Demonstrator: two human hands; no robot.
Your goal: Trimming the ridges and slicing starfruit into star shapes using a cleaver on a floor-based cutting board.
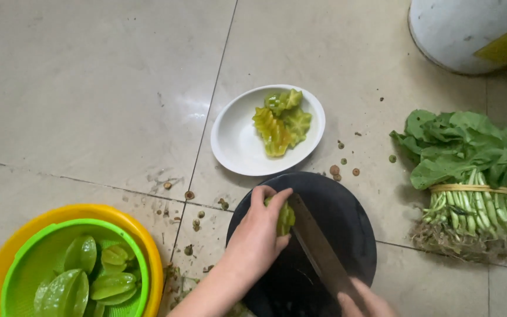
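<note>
Head view: a ridged green star fruit point(285, 218) is pinned on the round black chopping board point(347, 217) by the left hand point(259, 235), its grip closed on the fruit. The right hand point(364, 304), wrapped round the handle, has the broad steel cleaver point(319, 249) touching the fruit; fingertips could be nicked if the blade slid

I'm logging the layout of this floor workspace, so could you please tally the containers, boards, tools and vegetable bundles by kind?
White plate, holding starfruit slices: 1
Green strainer, holding whole starfruit: 1
Yellow basin around the strainer: 1
White bucket, partly in view: 1
Dark round cutting board: 1
Knife: 1
Tied bundle of leafy greens: 1
Total: 7
</note>
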